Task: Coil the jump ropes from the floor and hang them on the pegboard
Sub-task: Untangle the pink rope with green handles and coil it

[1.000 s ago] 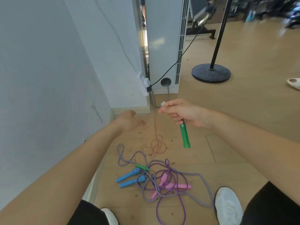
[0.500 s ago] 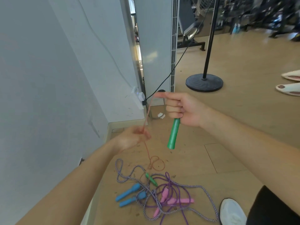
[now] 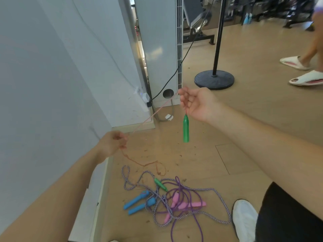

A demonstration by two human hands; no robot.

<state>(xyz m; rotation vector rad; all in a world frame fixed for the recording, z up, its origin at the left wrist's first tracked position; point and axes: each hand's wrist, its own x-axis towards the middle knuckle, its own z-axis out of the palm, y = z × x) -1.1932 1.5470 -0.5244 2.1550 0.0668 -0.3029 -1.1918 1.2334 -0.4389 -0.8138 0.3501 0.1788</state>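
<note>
The right hand (image 3: 199,103) had been wrapped around the top of the green handle (image 3: 186,128); it let the handle slip out, so it dangled upright below the hand while the fingers pinched only the red cord (image 3: 153,114). The left hand (image 3: 111,144), which half a second earlier had pinched the cord close under the right, drew down and away to the left, pulling the cord into a taut slanted line between the two hands. On the floor the cord's small coil had opened out into a loose trailing length. At the right a person in white slippers (image 3: 293,62) had stepped further into view.
</note>
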